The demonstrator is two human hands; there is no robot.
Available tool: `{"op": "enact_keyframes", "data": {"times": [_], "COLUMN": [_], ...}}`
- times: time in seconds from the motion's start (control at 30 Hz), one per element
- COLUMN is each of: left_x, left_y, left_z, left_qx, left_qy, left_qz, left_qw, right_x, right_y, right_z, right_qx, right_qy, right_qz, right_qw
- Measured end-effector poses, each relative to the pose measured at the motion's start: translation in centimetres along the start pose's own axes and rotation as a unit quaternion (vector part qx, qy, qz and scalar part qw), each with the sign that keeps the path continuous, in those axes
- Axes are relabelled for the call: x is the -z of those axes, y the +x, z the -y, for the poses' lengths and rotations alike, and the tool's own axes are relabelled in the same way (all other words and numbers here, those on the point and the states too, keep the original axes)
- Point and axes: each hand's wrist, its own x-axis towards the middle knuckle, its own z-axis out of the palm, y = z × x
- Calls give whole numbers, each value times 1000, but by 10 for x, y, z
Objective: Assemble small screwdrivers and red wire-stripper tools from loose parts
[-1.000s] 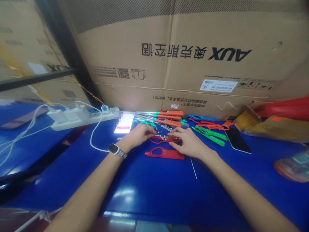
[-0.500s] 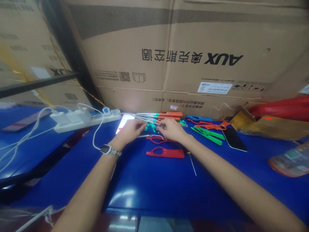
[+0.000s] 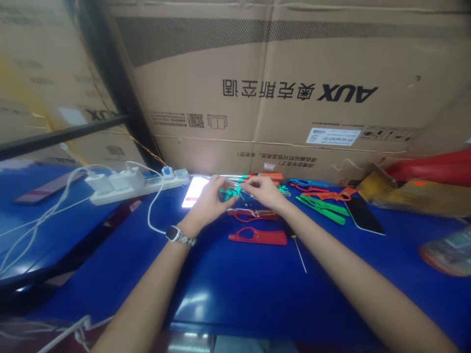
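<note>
Over a small pile of green plastic parts, my left hand is curled with thumb and fingers apart. Facing it from the right, my right hand is pinched on a small green plastic part; its fingertips partly hide it. Just below the hands lies a red lighter shell half with a metal rod and inner pieces laid in it. Nearer to me is another red shell half. Orange long-nosed lighters with metal tubes lie behind my hands.
A lit phone lies by my left hand, near a white power strip. A thin screwdriver rests right of the shells. Further right are green shell halves, a dark phone and a clear container. A cardboard box stands behind.
My left hand has turned, its thumb now reaching right below the green parts. My right hand stays close by, now at a small green part. The whole view has shifted slightly.
</note>
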Motion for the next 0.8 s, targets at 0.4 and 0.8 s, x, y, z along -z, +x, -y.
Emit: {"op": "enact_keyframes", "data": {"times": [0.4,0.8], "left_x": [-22,-37], "left_y": [-7,-6], "left_z": [-40,-33], "left_qx": [-134,201], "left_qy": [-77,-350], "left_qz": [25,-14], "left_qw": [988,915], "right_x": [14,3], "right_y": [-57,-70], "right_z": [-7,-7], "right_qx": [-58,56], "right_qy": [168,106], "right_qz": [-52,-73], "right_qw": [983,990]}}
